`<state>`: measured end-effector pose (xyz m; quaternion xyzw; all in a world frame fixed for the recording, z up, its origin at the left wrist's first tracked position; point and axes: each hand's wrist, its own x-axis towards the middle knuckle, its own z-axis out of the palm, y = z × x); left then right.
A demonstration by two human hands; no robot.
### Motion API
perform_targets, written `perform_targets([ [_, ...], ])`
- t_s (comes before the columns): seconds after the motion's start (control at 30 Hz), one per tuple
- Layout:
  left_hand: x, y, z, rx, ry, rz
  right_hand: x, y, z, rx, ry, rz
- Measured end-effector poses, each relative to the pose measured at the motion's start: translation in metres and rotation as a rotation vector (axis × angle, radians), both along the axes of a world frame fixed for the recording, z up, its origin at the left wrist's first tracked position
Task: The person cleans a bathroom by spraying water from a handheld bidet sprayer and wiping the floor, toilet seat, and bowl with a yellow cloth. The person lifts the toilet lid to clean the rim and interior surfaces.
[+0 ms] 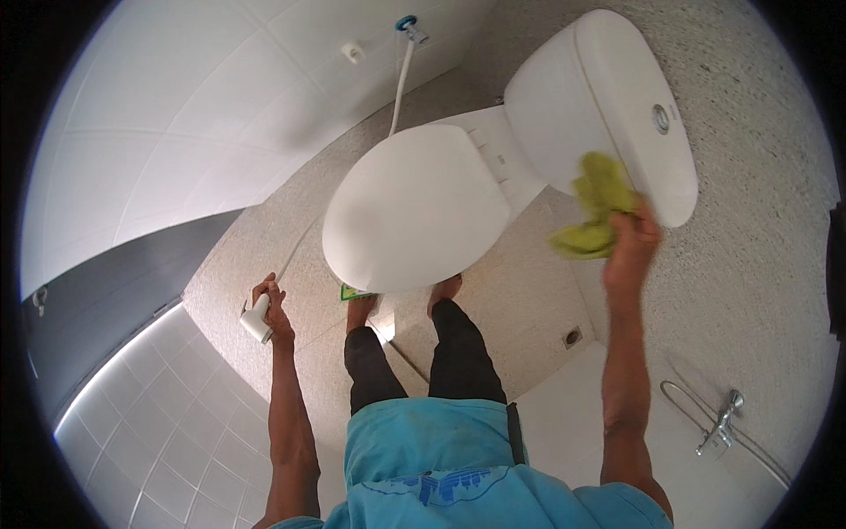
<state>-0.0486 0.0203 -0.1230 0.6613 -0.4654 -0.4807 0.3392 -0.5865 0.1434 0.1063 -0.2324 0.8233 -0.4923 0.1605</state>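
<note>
Speckled beige stone-look material covers the floor (520, 339), and on it stands a glossy white toilet (414, 207), its rounded lid lowered over the bowl. Behind the seat rises the toilet's cistern (608, 97), white as well, with a smooth, gently curved top. The person wears a bright blue shirt (423, 436) and dark trousers, and stands barefoot in front of the bowl.

In front of the cistern's lower edge is a yellow-green cloth (604, 189), soft and crumpled, bunched in the middle, with one lobe pointing up and another spreading out to the left. It is blurred, and I cannot tell whether it touches the cistern. The right hand (633, 245) pinches its gathered part between bent fingers.

Well apart, left of the bowl, the left hand (275, 310) curls around a white handheld sprayer (256, 322), whose thick end tilts downward; a thin pale hose (297, 247) runs from it toward the toilet. A chrome mixer tap (723, 425) sits on the right-hand wall. Smaller are the square floor drain (573, 337) and the round silvery flush button (661, 119) on the cistern.
</note>
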Motion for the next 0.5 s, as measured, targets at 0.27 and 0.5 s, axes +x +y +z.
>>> perform_targets([
  [0.27, 0.028, 0.004, 0.006, -0.021, -0.032, -0.002, 0.041, -0.067, -0.213, 0.144, 0.011, 0.162],
  [0.5, 0.033, -0.004, 0.016, 0.034, 0.019, -0.032, 0.069, -0.113, -0.313, 0.292, 0.867, 0.635],
])
